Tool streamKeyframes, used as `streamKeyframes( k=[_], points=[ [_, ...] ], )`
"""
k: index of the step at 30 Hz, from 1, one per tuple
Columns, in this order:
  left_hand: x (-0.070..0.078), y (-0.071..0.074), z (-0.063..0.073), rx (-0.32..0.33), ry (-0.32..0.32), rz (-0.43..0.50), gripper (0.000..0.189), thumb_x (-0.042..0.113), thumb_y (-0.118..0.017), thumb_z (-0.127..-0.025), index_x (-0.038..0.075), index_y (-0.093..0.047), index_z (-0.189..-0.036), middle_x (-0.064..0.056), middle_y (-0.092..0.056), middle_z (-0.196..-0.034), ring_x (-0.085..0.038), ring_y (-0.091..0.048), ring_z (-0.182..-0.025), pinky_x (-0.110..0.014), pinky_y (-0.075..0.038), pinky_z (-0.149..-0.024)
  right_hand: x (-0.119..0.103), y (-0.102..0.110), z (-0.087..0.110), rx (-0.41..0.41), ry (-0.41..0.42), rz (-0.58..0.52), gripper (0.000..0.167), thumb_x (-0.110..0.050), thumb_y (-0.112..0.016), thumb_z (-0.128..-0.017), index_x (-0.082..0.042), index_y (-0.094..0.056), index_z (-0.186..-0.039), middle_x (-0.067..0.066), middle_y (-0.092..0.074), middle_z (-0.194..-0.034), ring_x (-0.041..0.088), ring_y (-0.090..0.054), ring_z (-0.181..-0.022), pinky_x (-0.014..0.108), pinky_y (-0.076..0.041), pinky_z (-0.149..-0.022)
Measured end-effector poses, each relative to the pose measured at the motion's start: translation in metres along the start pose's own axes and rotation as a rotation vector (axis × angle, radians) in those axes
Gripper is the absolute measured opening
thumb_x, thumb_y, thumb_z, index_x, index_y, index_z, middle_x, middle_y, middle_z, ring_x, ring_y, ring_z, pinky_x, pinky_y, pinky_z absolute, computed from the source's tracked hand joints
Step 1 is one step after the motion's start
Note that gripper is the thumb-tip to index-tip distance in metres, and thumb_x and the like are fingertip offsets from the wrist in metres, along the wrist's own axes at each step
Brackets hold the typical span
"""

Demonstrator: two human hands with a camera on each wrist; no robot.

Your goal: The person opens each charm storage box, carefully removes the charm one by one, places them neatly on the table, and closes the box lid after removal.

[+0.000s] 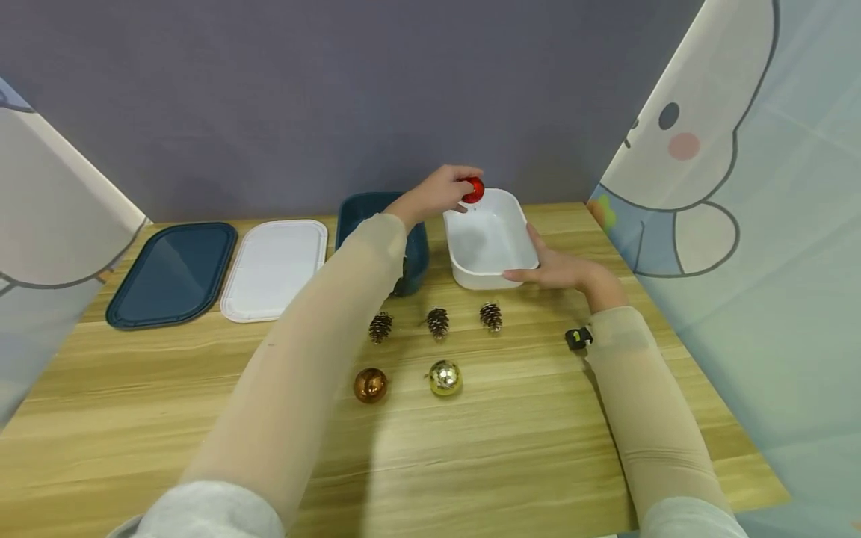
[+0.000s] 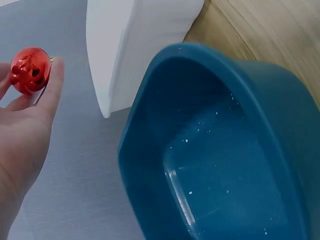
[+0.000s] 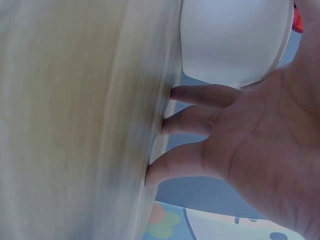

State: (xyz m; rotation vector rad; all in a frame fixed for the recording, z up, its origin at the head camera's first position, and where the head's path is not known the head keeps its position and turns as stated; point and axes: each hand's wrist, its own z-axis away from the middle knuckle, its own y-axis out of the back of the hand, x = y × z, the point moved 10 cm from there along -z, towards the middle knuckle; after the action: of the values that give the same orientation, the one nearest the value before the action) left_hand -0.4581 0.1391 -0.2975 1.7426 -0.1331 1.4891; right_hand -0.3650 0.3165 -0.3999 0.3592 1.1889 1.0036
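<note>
My left hand (image 1: 440, 190) pinches a shiny red ball ornament (image 1: 474, 190) over the back left of the white bin (image 1: 494, 280). In the left wrist view, thumb and fingers hold the red ball from its sides. My right hand (image 1: 554, 267) rests at the bin's front right corner, thumb along the front wall. In the right wrist view, its spread fingers (image 3: 185, 162) reach down to the tabletop beside the bin. A dark blue bin (image 2: 210, 55) stands to the left, partly hidden by my left arm in the head view.
Three pinecones (image 1: 438, 323) lie in a row before the bins. Nearer me are a copper ball (image 1: 371, 385) and a gold ball (image 1: 445, 377). A dark blue lid (image 1: 171, 275) and a white lid (image 1: 274, 269) lie at left. A small black object (image 1: 577, 338) sits by my right sleeve.
</note>
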Motion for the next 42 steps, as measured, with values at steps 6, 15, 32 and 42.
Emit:
streamKeyframes(
  k=[6, 15, 32, 42],
  points=[
    [0.002, 0.002, 0.007, 0.016, -0.055, -0.150, 0.062, 0.016, -0.066, -0.106, 0.012, -0.043, -0.164, -0.011, -0.049, -0.164, -0.028, -0.056, -0.142, -0.035, -0.055, -0.112, 0.000, 0.001, 0.002, 0.002, -0.010, 0.009, 0.129, -0.063, -0.069, -0.097, -0.023, 0.034, -0.164, 0.026, 0.001, -0.178, 0.045, -0.025, -0.160, 0.067, -0.024, -0.130],
    [0.005, 0.006, 0.026, 0.148, -0.151, -0.202, 0.057, 0.019, -0.082, -0.095, 0.012, -0.061, -0.148, -0.012, -0.054, -0.148, -0.028, -0.059, -0.127, -0.036, -0.059, -0.106, 0.001, 0.000, 0.000, -0.001, 0.003, 0.012, 0.129, -0.065, -0.068, -0.096, -0.023, 0.033, -0.164, 0.025, 0.002, -0.179, 0.045, -0.028, -0.159, 0.067, -0.024, -0.129],
    [0.023, -0.032, 0.065, 0.040, -0.292, -0.206, 0.064, 0.010, -0.081, -0.095, 0.010, -0.048, -0.151, -0.013, -0.059, -0.141, -0.026, -0.065, -0.124, -0.032, -0.061, -0.102, -0.004, -0.001, -0.007, -0.002, 0.028, 0.011, 0.130, -0.068, -0.069, -0.095, -0.024, 0.033, -0.164, 0.020, 0.008, -0.180, 0.045, -0.020, -0.162, 0.069, -0.023, -0.129],
    [0.026, -0.047, 0.083, 0.032, -0.277, -0.148, 0.054, 0.008, -0.085, -0.091, 0.008, -0.056, -0.136, -0.010, -0.060, -0.132, -0.022, -0.064, -0.119, -0.027, -0.062, -0.093, -0.003, 0.002, -0.007, 0.003, 0.029, 0.004, 0.128, -0.062, -0.069, -0.097, -0.024, 0.033, -0.164, 0.022, 0.007, -0.179, 0.044, -0.026, -0.159, 0.069, -0.025, -0.128]
  ],
)
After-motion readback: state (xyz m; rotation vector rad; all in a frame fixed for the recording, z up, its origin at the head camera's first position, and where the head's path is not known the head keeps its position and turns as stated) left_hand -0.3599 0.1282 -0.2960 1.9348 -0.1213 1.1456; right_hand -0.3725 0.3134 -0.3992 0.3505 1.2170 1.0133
